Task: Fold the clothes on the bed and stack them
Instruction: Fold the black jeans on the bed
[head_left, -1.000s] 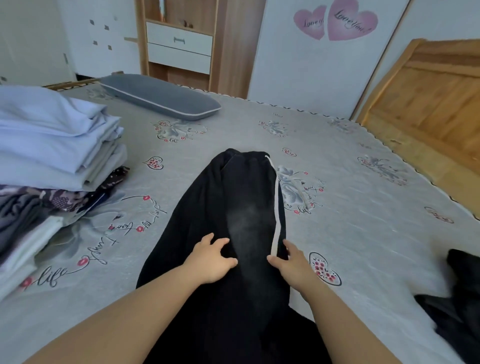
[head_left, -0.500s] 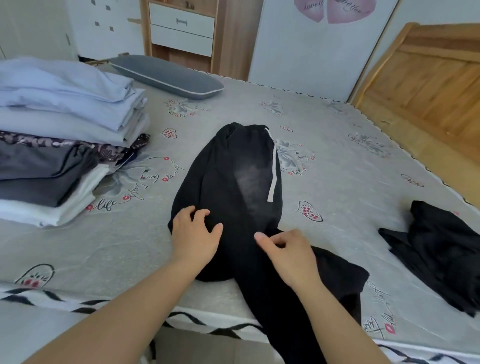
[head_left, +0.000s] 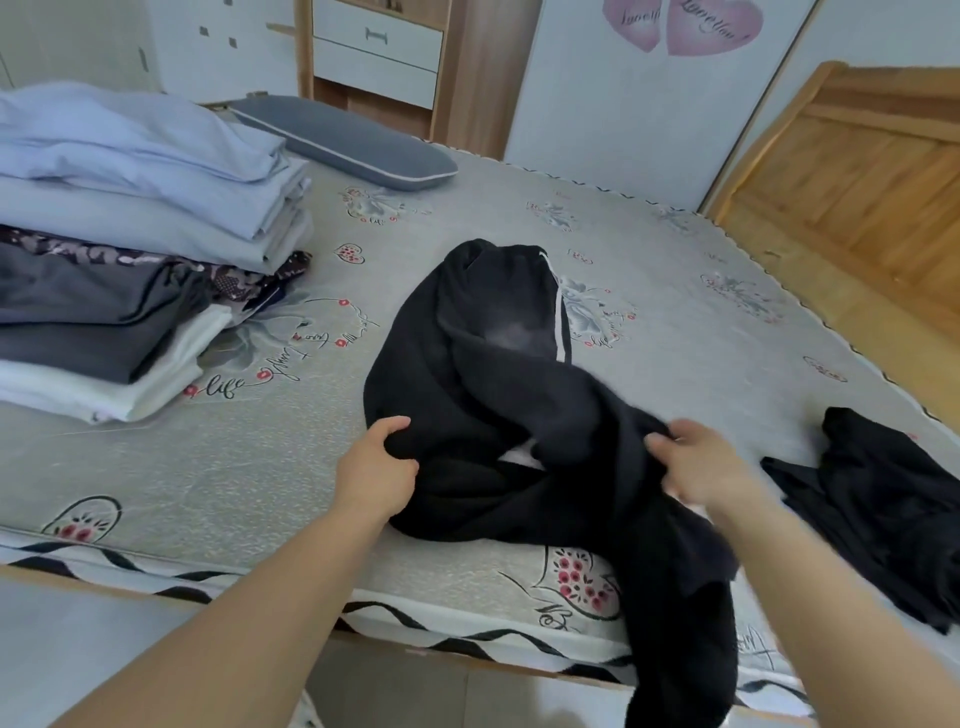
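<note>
The black fleecy trousers with a white side stripe (head_left: 498, 374) lay across the near half of the grey flower-printed bed sheet (head_left: 675, 322), one leg trailing over the mattress edge toward the floor. The left hand (head_left: 376, 467) gripped a bunch of the dark cloth at the trousers' left border, thumb curled over the fold. The right hand (head_left: 696, 467) was blurred, but its fingers appeared curled into the cloth on the other side.

The main risk was that hanging leg — its weight would likely drag the garment off the bed if either grip loosened. Bunched cloth between the hands would probably fold in crooked, leaving a lumpy bundle. That would sit badly on the tall stack of folded pale-blue, grey and white clothes (head_left: 119, 249) at the far left, which could tip. The crumpled black garment (head_left: 878, 499) lay just beside the right hand and could get caught up in the fold.
</note>
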